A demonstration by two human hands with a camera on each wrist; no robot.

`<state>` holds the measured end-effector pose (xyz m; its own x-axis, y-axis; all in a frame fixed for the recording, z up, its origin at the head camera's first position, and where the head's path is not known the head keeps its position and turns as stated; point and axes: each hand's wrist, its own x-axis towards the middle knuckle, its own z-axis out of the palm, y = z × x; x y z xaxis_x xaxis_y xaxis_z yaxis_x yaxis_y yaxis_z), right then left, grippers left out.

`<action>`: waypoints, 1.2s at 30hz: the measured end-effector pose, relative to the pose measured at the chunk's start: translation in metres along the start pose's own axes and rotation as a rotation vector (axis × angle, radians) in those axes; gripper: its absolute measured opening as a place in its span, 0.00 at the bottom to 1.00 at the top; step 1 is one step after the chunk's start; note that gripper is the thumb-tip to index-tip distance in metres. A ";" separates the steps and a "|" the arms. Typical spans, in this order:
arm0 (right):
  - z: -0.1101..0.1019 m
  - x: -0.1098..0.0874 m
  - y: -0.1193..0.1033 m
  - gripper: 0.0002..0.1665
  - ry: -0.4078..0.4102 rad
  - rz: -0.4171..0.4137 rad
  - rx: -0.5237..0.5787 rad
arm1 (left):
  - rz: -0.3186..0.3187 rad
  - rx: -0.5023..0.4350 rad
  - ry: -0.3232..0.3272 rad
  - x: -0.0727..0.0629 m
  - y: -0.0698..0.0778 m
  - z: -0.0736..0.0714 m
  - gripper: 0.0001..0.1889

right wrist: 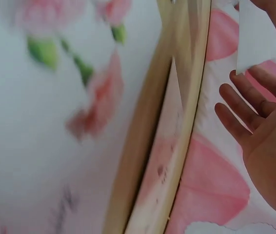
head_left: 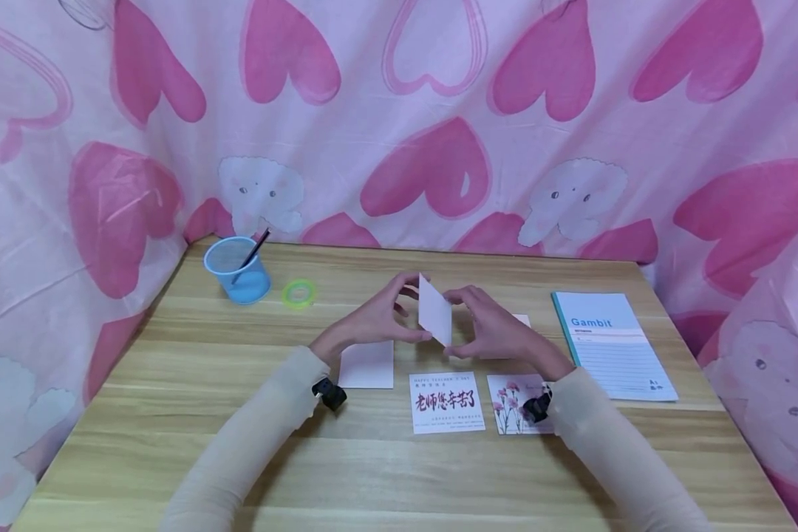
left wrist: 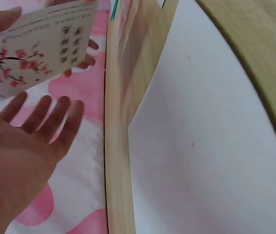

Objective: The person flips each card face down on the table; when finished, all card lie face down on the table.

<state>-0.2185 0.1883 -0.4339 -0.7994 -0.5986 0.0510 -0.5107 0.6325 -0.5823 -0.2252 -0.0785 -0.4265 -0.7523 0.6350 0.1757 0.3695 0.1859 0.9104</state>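
A small square card [head_left: 434,310] is held up on edge above the table between both hands. My left hand [head_left: 375,316] pinches it at its left side, thumb low and fingers high. At the opposite side my right hand [head_left: 499,325] grips it between thumb and fingers. The left wrist view shows the card's printed face [left wrist: 40,46], with red blossoms and dark characters; its plain white back [right wrist: 257,36] appears in the right wrist view. Below the left hand lies a blank pale card [head_left: 367,367]. Under the right wrist is a card with pink flowers [head_left: 510,403], partly hidden.
A card with red lettering [head_left: 447,403] lies in front of the hands. Another card [head_left: 522,319] is mostly covered by the right hand. To the right is a notebook [head_left: 615,347]; at the back left, a blue mesh pen cup [head_left: 249,284] and a green tape roll [head_left: 286,293].
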 end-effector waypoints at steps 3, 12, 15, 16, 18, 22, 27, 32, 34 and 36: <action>-0.006 -0.003 -0.001 0.56 -0.012 0.003 -0.050 | -0.037 0.007 -0.015 -0.003 -0.002 -0.003 0.48; -0.014 -0.009 0.003 0.54 -0.036 0.017 -0.115 | -0.106 0.114 -0.030 -0.010 -0.014 -0.001 0.53; -0.015 -0.010 0.005 0.55 -0.043 0.017 -0.134 | -0.126 0.265 -0.021 -0.011 -0.015 0.000 0.51; -0.015 -0.010 0.007 0.55 -0.046 0.019 -0.143 | -0.139 0.345 -0.018 -0.011 -0.015 0.001 0.51; -0.014 -0.009 0.009 0.56 -0.056 0.035 -0.164 | -0.170 0.517 -0.020 -0.010 -0.015 0.002 0.51; -0.010 -0.007 0.015 0.56 -0.088 0.061 -0.195 | -0.228 0.786 -0.064 -0.008 -0.017 0.005 0.53; -0.008 -0.004 0.022 0.54 -0.133 0.066 -0.186 | -0.275 0.861 -0.106 -0.008 -0.019 0.008 0.54; -0.009 -0.003 0.025 0.52 -0.140 0.064 -0.169 | -0.287 0.864 -0.108 -0.008 -0.019 0.009 0.55; -0.009 -0.003 0.025 0.52 -0.142 0.062 -0.164 | -0.289 0.873 -0.116 -0.008 -0.018 0.009 0.56; -0.010 -0.003 0.024 0.52 -0.143 0.061 -0.160 | -0.294 0.885 -0.129 -0.008 -0.018 0.009 0.56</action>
<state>-0.2317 0.2102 -0.4405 -0.7831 -0.6133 -0.1025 -0.5158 0.7327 -0.4440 -0.2207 -0.0800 -0.4479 -0.8349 0.5400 -0.1071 0.4940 0.8207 0.2872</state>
